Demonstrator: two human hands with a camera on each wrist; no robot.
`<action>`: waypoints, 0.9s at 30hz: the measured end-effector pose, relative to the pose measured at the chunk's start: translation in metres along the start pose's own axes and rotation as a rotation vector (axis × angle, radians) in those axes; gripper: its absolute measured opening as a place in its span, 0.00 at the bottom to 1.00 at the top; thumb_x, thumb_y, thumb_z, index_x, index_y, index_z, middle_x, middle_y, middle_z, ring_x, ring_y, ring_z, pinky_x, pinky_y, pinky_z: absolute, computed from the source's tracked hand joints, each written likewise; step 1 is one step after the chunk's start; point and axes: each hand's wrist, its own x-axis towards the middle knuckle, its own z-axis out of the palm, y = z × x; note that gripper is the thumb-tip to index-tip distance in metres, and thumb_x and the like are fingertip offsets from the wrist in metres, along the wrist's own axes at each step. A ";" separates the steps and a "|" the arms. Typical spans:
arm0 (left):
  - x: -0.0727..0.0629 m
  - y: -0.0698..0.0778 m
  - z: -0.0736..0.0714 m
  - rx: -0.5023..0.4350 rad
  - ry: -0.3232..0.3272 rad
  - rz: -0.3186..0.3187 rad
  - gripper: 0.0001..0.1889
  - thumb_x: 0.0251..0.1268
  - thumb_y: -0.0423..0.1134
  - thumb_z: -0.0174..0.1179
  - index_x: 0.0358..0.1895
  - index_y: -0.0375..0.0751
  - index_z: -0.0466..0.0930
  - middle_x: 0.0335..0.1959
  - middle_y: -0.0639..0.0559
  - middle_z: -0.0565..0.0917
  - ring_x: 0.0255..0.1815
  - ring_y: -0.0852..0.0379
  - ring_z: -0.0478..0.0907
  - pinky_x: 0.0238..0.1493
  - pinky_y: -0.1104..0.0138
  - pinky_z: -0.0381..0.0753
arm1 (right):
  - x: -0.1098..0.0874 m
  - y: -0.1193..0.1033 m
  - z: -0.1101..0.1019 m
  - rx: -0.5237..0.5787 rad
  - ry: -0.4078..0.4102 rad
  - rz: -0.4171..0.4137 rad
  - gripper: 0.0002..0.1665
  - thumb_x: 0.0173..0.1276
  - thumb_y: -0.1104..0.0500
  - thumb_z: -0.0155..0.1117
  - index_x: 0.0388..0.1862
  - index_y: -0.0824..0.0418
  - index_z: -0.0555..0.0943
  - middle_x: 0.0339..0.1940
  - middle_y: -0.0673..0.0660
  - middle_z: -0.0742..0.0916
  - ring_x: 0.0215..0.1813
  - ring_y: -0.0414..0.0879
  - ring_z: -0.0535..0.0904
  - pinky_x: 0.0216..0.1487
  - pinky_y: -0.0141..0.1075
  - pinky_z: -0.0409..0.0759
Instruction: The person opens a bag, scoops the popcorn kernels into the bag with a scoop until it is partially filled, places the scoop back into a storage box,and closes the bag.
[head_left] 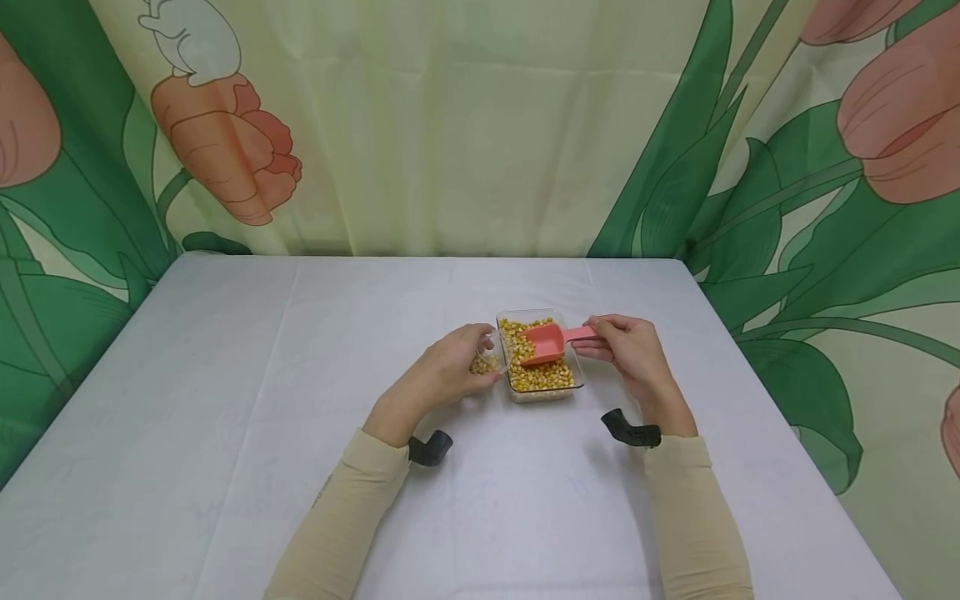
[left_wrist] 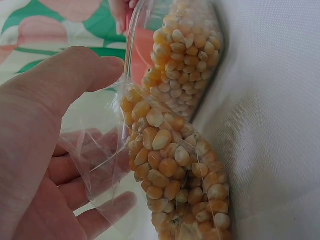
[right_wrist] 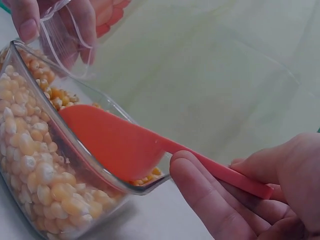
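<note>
A clear rectangular container (head_left: 545, 396) full of yellow corn kernels (head_left: 540, 377) stands on the table. My right hand (head_left: 626, 350) grips the handle of a red scoop (right_wrist: 110, 142), whose bowl dips into the kernels inside the container. Just left of the container, my left hand (head_left: 453, 362) holds a clear plastic bag (left_wrist: 102, 165) by its open mouth, thumb on one side and fingers on the other. Corn kernels (left_wrist: 170, 170) fill the bag's lower part, which sits against the container's side in the left wrist view.
A white cloth covers the table (head_left: 187, 433). Behind it hangs a curtain (head_left: 450, 150) printed with tulips, leaves and a carrot. Each wrist wears a black camera mount (head_left: 630, 429).
</note>
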 end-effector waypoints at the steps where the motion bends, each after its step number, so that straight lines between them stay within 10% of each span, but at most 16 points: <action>1: 0.000 0.000 0.000 0.001 -0.001 0.000 0.37 0.62 0.47 0.68 0.70 0.35 0.64 0.55 0.48 0.82 0.57 0.51 0.79 0.61 0.58 0.78 | 0.000 0.000 -0.001 0.006 0.001 0.003 0.31 0.76 0.49 0.56 0.67 0.70 0.72 0.44 0.54 0.87 0.41 0.41 0.90 0.50 0.34 0.84; 27: 0.000 -0.001 0.000 -0.010 0.005 0.012 0.37 0.62 0.47 0.68 0.70 0.35 0.64 0.55 0.46 0.82 0.57 0.51 0.79 0.61 0.58 0.78 | -0.003 -0.002 -0.013 0.206 0.002 0.019 0.22 0.74 0.51 0.60 0.58 0.65 0.75 0.39 0.51 0.89 0.39 0.43 0.90 0.49 0.34 0.84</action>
